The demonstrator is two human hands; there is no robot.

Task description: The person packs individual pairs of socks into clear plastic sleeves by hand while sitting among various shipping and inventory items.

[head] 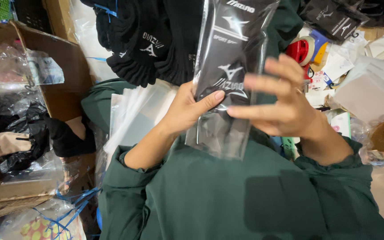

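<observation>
Standing nearly upright with its long axis running away from the person, the clear bag of black socks is pinched at its lower half by the left hand, thumb across the front. The right hand rests open-fingered against its right edge. Beyond the grip lies a pile of black socks; a stack of empty clear bags sits left, a red tape dispenser right.

1. Far centre: pile of black socks blocks reach just beyond the hands.
2. Left: open cardboard box full of plastic bags walls that side.
3. Right: red tape dispenser, paper tags and clear bags crowd the tabletop.
4. Near: only the green-clothed lap lies open.
5. Stack of clear bags fills the gap at left-centre.
</observation>
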